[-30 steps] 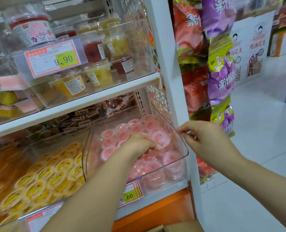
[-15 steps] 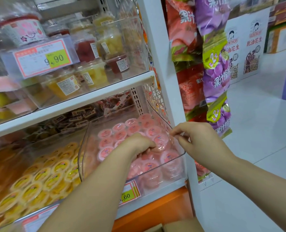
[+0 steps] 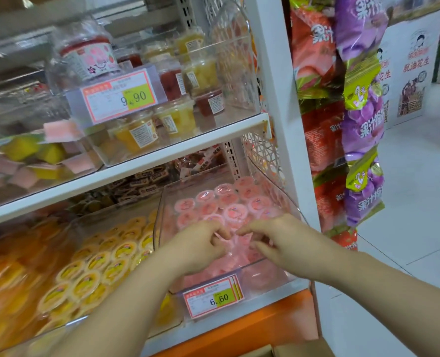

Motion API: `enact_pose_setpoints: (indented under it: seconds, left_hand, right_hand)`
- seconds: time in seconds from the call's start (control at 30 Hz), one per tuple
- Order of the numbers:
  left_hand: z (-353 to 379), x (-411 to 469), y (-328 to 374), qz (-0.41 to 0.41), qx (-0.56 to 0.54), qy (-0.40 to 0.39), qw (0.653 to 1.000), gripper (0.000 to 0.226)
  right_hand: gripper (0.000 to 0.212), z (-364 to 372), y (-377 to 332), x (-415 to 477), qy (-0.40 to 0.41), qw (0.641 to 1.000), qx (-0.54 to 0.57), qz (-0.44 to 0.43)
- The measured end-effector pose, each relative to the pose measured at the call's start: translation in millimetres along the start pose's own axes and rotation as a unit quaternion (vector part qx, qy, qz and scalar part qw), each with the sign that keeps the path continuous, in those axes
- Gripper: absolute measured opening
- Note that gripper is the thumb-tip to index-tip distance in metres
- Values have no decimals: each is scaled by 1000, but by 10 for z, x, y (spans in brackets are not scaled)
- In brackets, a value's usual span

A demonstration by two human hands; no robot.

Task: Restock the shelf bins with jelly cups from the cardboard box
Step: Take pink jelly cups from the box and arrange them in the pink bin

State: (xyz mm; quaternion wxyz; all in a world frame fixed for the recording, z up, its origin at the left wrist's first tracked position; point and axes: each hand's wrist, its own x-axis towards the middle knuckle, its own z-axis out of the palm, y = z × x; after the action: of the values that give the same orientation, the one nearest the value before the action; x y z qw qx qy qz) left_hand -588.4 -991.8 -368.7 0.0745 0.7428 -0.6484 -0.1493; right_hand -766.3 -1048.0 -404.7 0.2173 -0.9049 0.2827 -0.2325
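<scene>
- Since a second ago the right hand (image 3: pixel 286 238) has come off the bin's right rim and into the clear bin (image 3: pixel 275 271), meeting the left hand (image 3: pixel 200 240) over the front cups.
- Both hands cover the front rows of pink jelly cups (image 3: pixel 235 212); that patch is blurred, so single cups there are hard to tell apart.
- Left fingers (image 3: pixel 220 234) are curled narrow, tips touching pink cups; whether they grip one cannot be told.
- Right fingers (image 3: pixel 258 247) are bent, partly spread, resting on the same cluster; a grip cannot be told.
- Only a corner of the cardboard box (image 3: pixel 286 350) shows, cut off at the bottom edge.
- Yellow jelly cups (image 3: pixel 95 264) fill the neighbouring bin on the left.
</scene>
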Motion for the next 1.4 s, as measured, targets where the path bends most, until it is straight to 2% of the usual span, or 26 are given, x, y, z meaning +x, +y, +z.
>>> enact_pose_setpoints:
  seconds: [0.07, 0.17, 0.33, 0.43, 0.6, 0.73, 0.83, 0.97, 1.07, 1.13, 1.2, 1.4]
  left_hand:
    - [10, -37, -26, 3, 33, -1, 999, 24]
    - [9, -60, -44, 5, 24, -18, 1000, 26]
    - [50, -54, -112, -5, -10, -61, 998, 35]
    - [38, -56, -140, -5, -47, -74, 996, 38]
    - [55, -11, -183, -3, -112, -22, 993, 37]
    - [41, 40, -194, -29, -243, 12, 969, 27]
    - [79, 146, -183, -84, -332, 50, 938, 18]
    - [91, 283, -59, -146, -422, 64, 892, 18]
    - [169, 380, 2, -168, -445, 49, 878, 30]
    - [209, 439, 13, -182, -451, 48, 873, 33]
    - [208, 459, 30, -189, -464, 36, 865, 29]
    - [176, 477, 103, -202, -511, -12, 835, 19]
  right_hand:
    - [36, 81, -70, 50, -32, 999, -25, -6]
    - [27, 143, -136, 123, -46, 998, -45, 15]
    - [13, 131, -131, 213, -27, 993, 81, 79]
    - [16, 109, -115, 221, -28, 984, 126, 120]
    - [25, 86, -74, 248, -13, 962, 212, 169]
    - [20, 82, -58, 255, 37, 949, 255, 181]
    - [20, 78, -33, 272, 93, 960, 207, 164]
    - [32, 20, 17, 274, 133, 980, 61, 132]
    - [43, 26, 55, 239, 58, 984, -129, 110]
    - [46, 42, 51, 197, -1, 974, -197, 109]
    - [46, 45, 56, 176, -27, 969, -217, 113]
    - [37, 64, 112, 208, -30, 964, -239, 108]
